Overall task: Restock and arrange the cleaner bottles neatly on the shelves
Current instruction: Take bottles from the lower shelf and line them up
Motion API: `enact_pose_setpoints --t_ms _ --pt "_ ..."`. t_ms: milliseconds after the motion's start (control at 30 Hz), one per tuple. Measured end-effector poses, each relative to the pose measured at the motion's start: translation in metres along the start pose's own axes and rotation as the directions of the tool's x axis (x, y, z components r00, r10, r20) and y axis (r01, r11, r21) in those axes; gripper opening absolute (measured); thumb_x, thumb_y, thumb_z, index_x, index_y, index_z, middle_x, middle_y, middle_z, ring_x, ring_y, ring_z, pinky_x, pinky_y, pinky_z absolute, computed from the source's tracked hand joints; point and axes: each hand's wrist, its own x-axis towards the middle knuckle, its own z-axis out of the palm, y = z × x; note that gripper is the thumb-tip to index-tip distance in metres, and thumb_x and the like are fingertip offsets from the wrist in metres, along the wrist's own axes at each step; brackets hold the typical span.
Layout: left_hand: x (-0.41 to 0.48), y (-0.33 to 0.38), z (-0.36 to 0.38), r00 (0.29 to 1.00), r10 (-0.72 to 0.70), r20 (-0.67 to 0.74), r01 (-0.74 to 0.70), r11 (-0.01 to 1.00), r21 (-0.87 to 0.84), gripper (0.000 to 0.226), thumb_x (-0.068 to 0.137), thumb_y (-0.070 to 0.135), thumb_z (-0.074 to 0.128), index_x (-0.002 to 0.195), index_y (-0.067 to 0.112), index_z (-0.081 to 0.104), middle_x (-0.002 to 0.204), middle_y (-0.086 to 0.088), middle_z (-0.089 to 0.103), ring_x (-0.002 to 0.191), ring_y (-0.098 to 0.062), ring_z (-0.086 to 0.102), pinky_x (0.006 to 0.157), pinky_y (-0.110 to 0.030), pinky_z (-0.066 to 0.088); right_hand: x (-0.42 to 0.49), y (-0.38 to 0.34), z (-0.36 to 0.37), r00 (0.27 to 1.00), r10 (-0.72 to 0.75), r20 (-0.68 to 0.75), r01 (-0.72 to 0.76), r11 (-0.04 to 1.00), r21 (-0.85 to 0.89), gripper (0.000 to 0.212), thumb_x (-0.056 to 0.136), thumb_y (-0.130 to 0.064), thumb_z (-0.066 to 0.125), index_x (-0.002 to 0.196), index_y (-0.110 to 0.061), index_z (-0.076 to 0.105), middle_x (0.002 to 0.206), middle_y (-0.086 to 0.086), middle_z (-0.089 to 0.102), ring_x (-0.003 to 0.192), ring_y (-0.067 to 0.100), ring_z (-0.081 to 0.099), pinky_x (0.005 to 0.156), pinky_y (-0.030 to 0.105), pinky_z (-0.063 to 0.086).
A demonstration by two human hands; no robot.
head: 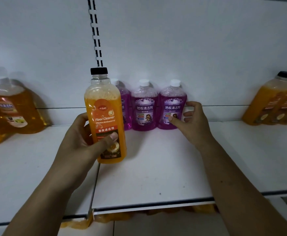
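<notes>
My left hand point(88, 138) grips the orange bottle point(105, 116), not yet shelved. My right hand point(193, 121) curls round the rightmost purple bottle point(171, 106) in the far row. I judge the restocking is barely begun.

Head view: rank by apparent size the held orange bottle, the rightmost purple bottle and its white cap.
Largest: held orange bottle, though nearness to the camera inflates it.
Then rightmost purple bottle.
Smallest: white cap.
</notes>
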Motion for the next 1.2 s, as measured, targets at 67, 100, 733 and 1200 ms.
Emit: enact_pose_setpoints --t_ms 67,100,733,1200 --pt "-0.003 0.004 0.001 1.000 0.014 0.016 -0.014 1.000 -0.005 0.060 0.066 0.044 0.078 0.123 0.045 0.056 0.104 0.035 0.072 0.098 0.011 0.070 0.063 -0.006 0.053 -0.008 -0.009 -0.011 1.000 -0.002 0.009 0.003 0.997 -0.077 0.074 0.081 -0.042 0.088 0.140 -0.024 0.046 0.126 0.005 0.060 0.109 0.022 0.062 0.084 0.029 0.051" --pt "-0.006 0.006 0.002 0.999 0.013 0.030 -0.012 1.000 -0.015 0.059 0.066 0.045 0.078 0.121 0.046 0.056 0.104 0.035 0.072 0.097 0.012 0.070 0.063 -0.008 0.054 -0.013 -0.014 -0.018 1.000 -0.009 0.016 0.011 0.992 -0.127 0.071 0.083 -0.045 0.086 0.139 -0.025 0.047 0.127 0.004 0.060 0.111 0.022 0.062 0.086 0.031 0.050" --pt "-0.070 0.021 0.122 0.865 0.037 0.501 0.177 0.912 -0.371 0.054 0.076 0.038 0.071 0.130 0.030 0.066 0.115 0.005 0.079 0.105 -0.016 0.077 0.086 -0.040 0.058 -0.262 -0.013 -0.177 0.975 0.041 -0.217 -0.166 0.783 -0.600 0.056 0.095 -0.058 0.064 0.145 -0.043 0.042 0.135 -0.013 0.053 0.128 0.012 0.047 0.107 0.047 0.046" --pt "-0.179 0.089 0.304 0.829 0.125 0.546 0.072 0.943 -0.326 0.051 0.080 0.050 0.074 0.128 0.041 0.061 0.119 0.016 0.076 0.110 -0.006 0.073 0.093 -0.035 0.058 -0.351 0.034 -0.355 0.973 0.086 -0.216 -0.220 0.637 -0.739 0.062 0.095 -0.063 0.057 0.148 -0.037 0.040 0.144 -0.009 0.051 0.133 0.014 0.046 0.109 0.037 0.043"
